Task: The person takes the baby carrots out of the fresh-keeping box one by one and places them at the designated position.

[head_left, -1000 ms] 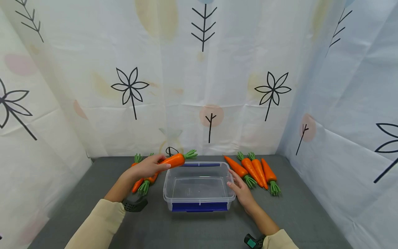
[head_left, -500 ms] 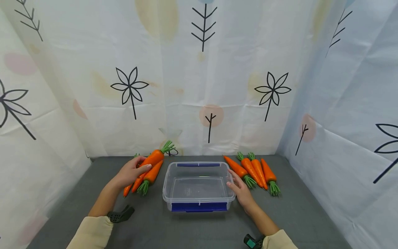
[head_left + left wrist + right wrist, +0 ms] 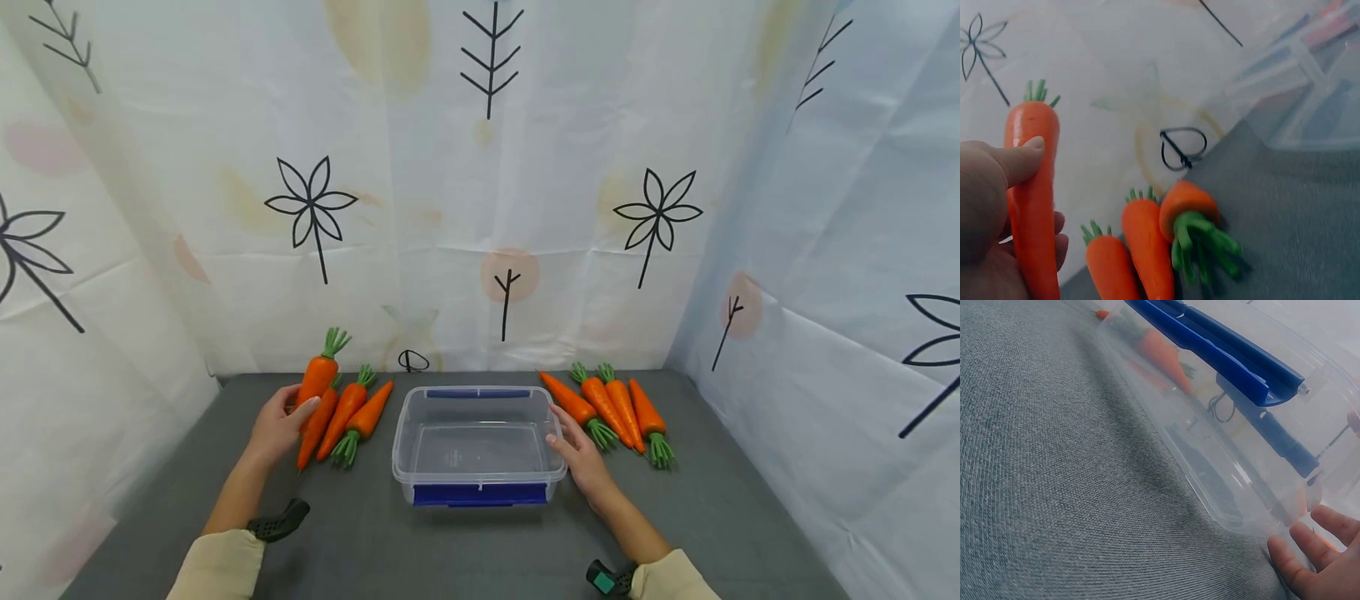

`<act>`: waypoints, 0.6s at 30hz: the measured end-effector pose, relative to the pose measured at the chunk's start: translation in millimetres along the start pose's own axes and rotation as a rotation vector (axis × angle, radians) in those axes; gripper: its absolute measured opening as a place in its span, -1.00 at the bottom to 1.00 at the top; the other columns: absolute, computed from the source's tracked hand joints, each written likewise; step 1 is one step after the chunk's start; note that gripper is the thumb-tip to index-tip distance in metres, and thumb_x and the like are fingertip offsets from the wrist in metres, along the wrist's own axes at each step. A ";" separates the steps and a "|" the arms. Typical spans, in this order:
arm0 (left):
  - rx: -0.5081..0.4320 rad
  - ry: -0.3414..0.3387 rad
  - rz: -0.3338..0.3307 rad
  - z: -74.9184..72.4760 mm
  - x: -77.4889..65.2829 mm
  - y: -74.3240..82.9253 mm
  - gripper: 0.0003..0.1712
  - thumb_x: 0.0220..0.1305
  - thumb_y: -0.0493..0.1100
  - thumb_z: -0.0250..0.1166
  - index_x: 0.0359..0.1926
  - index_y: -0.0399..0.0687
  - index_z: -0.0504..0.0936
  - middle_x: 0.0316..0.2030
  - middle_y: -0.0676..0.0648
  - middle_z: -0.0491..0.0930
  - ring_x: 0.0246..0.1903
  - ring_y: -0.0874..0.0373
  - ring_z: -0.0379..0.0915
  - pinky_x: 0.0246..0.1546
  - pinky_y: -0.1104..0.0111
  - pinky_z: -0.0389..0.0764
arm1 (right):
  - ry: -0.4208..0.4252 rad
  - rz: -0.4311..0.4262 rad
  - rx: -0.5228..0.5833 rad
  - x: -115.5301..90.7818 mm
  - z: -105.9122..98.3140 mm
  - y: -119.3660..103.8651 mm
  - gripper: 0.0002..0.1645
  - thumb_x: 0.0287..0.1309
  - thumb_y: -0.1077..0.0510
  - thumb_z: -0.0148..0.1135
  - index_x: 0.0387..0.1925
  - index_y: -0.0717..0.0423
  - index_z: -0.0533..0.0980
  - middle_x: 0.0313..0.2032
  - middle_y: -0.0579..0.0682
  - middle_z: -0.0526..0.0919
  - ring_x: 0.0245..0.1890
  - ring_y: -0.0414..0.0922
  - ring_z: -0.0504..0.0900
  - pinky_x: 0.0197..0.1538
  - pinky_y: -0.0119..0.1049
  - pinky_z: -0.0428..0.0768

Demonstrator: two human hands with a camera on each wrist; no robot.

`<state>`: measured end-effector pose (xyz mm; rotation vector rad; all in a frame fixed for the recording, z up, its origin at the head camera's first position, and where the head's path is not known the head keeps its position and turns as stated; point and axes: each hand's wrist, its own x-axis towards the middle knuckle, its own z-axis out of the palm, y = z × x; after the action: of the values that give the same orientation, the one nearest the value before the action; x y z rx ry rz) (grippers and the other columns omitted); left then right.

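My left hand grips an orange carrot with a short green top, held upright and tilted at the left of the table. In the left wrist view the thumb lies across the front of this carrot and fingers show behind it. Just right of it lie three more carrots, the rightmost with its green top toward me. At the centre stands a clear plastic container with blue clips. My right hand touches its right side, and the right wrist view shows extended fingers at its lower corner.
Several carrots lie in a row to the right of the container, their tops pointing different ways. The grey table is enclosed by white curtains with printed plants at the back and sides.
My left hand has carried the carrot from above the container's left edge leftward, past the other carrots, turning it more upright. The right hand and the container have stayed in place.
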<state>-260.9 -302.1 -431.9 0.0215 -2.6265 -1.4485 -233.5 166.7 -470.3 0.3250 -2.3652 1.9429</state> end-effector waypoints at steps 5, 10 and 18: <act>0.022 0.083 -0.112 0.4 1.4 -17.7 -0.20 0.50 0.07 0.00 0.38 -0.53 0.03 0.21 -0.53 0.22 0.13 -0.38 0.27 0.04 -0.10 0.42 | 0.004 0.002 0.000 -2.7 0.4 -6.0 -0.34 0.38 0.18 0.08 0.44 0.18 0.18 0.24 0.45 0.32 0.18 0.30 0.39 0.17 0.22 0.38; 0.079 0.209 -0.214 3.3 6.0 -29.5 -0.25 0.49 0.00 0.02 0.35 -0.58 0.08 0.15 -0.55 0.26 0.05 -0.39 0.30 0.00 -0.13 0.41 | 0.007 0.006 -0.006 -2.7 0.4 -7.0 -0.34 0.38 0.17 0.08 0.44 0.16 0.18 0.24 0.45 0.32 0.18 0.29 0.39 0.18 0.21 0.37; 0.141 0.285 -0.318 10.4 12.5 -48.8 -0.30 0.43 -0.07 0.10 0.28 -0.61 0.18 0.10 -0.57 0.29 0.03 -0.40 0.28 0.02 -0.15 0.34 | -0.009 0.013 -0.002 2.2 -0.6 1.8 -0.33 0.39 0.17 0.07 0.45 0.15 0.16 0.26 0.44 0.31 0.21 0.30 0.36 0.20 0.24 0.32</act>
<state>-277.3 -320.5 -477.0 0.6380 -2.5600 -1.2261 -236.0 167.4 -471.5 0.3203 -2.3800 1.9491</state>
